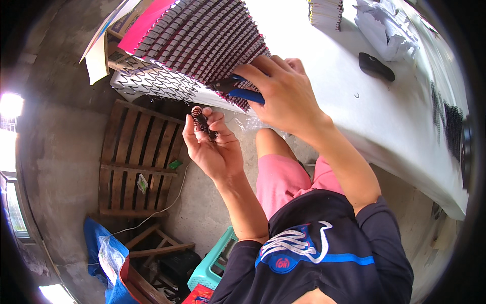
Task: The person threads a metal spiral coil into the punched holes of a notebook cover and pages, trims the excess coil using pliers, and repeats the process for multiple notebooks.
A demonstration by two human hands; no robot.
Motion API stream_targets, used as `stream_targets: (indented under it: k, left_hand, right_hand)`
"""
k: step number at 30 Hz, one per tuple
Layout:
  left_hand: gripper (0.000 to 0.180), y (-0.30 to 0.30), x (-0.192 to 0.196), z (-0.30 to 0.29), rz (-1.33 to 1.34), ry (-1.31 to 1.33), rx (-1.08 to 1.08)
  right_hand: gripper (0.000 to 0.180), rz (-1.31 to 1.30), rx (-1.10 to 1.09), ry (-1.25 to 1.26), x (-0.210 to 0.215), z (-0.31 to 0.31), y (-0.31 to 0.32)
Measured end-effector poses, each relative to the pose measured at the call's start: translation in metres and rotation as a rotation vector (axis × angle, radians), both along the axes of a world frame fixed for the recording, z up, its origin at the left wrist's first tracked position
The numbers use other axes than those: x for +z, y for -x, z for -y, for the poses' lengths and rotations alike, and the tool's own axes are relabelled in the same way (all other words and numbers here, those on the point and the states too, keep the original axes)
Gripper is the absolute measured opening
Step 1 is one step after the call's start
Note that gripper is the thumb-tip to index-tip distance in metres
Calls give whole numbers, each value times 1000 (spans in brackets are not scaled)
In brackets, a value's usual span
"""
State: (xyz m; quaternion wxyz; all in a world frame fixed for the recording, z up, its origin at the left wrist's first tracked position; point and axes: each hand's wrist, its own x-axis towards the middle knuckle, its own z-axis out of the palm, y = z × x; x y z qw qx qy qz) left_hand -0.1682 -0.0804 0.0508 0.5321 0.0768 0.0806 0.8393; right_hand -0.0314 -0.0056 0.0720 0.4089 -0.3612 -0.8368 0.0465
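Observation:
In my left hand [217, 152], held palm up with the fingers curled, is a small bunch of black binding coils [204, 126]. My right hand [288, 99] grips blue-handled pliers [247, 95], their dark jaws pointing left against the edge of a stack of spiral-bound notebooks [202, 38]. Rows of black coils run along that stack, and a pink cover [154, 23] shows at its left. Whether the jaws are closed on a coil end is too small to tell.
The stack sits at the edge of a white-covered table [324, 71]. On the table are a dark, smooth object [376, 67], crumpled white wrapping [387, 30] and another notebook stack [325, 14]. Below are a wooden pallet [136, 162], a green stool [215, 261] and a blue bag [98, 243].

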Motion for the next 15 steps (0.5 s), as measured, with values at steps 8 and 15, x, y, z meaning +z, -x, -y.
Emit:
stream_targets:
  k: [8, 15]
  left_hand:
    - [32, 20, 7, -4, -91, 15, 31]
    - [31, 10, 19, -12, -707, 151, 364]
  right_hand:
    - [51, -38, -56, -95, 6, 3, 1]
    - [46, 4, -45, -90, 12, 5, 6]
